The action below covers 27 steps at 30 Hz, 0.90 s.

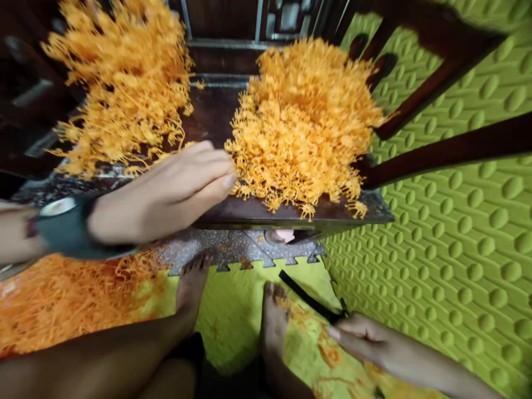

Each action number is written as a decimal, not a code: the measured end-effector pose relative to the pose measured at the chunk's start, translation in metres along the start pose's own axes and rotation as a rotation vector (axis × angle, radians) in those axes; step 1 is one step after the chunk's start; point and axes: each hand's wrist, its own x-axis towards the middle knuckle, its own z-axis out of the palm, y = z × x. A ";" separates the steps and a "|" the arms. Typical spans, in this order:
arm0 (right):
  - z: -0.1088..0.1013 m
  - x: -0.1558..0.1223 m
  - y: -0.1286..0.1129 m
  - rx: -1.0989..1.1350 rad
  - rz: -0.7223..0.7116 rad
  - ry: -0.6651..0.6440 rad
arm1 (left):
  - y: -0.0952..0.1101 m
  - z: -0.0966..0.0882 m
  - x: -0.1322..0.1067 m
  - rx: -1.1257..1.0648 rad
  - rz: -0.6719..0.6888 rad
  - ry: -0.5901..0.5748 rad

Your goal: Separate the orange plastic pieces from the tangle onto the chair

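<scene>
My left hand [166,191] reaches over a low dark table [291,217], fingers stretched together, their tips touching the near edge of the right pile of small orange plastic pieces [303,122]. Nothing shows in its grasp. A second orange pile [124,83] lies at the table's far left. My right hand [361,335] rests low by my right foot [274,316], fingers curled at the end of a black strap [307,296] on the yellow-green mat.
A heap of thin orange strands [62,299] lies on the floor at the left. A green padded wall [457,233] stands at the right. Dark wooden chair rails [449,149] cross at the upper right. My legs stretch toward the table.
</scene>
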 end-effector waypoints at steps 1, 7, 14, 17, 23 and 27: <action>0.002 0.007 -0.008 -0.053 0.006 -0.053 | -0.004 -0.004 0.018 0.024 0.068 0.027; 0.021 0.033 -0.042 -0.052 -0.083 -0.039 | -0.020 0.003 0.099 -0.075 0.022 0.097; 0.042 0.016 -0.077 0.253 -0.288 0.041 | 0.020 0.011 0.039 -0.397 -0.018 0.450; 0.044 0.017 -0.088 0.438 -0.301 -0.084 | 0.031 0.023 -0.004 -0.494 -0.088 -0.114; 0.052 0.028 -0.082 0.381 -0.278 -0.265 | 0.041 0.050 -0.026 -0.579 0.001 -0.592; 0.071 0.038 -0.074 0.536 -0.042 -0.015 | 0.043 0.065 -0.022 -0.632 0.005 -0.656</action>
